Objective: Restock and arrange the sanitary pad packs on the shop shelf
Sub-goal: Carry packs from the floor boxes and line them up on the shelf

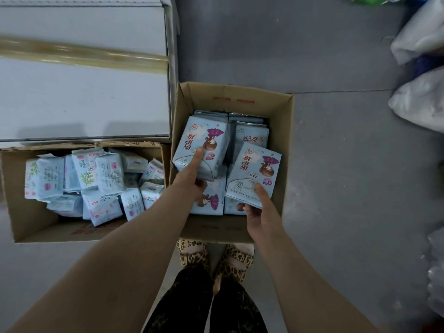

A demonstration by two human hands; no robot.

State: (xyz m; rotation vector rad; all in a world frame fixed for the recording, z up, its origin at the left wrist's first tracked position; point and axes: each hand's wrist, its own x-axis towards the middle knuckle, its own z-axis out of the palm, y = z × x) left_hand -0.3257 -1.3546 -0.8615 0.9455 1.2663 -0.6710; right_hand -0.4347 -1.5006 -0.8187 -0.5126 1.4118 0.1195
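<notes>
Holding two at once, probably to save trips, the left hand [191, 175] pinches one pad pack [200, 140], thumb on its printed front, while the right hand [260, 213] grips a second pack [254, 168] by its near edge. Both sit just above the stacked packs [251, 137] in the box [287, 145] beneath the hands; another box [28, 224] of loose packs [108, 174] lies left of the left hand, the shelf [84, 92] beyond it.

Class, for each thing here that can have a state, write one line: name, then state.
left hand: grips the left-held pack, thumb on top
right hand: grips the right-held pack by its near edge
right cardboard box: open, stacked packs inside
left cardboard box: open, jumbled packs inside
</notes>
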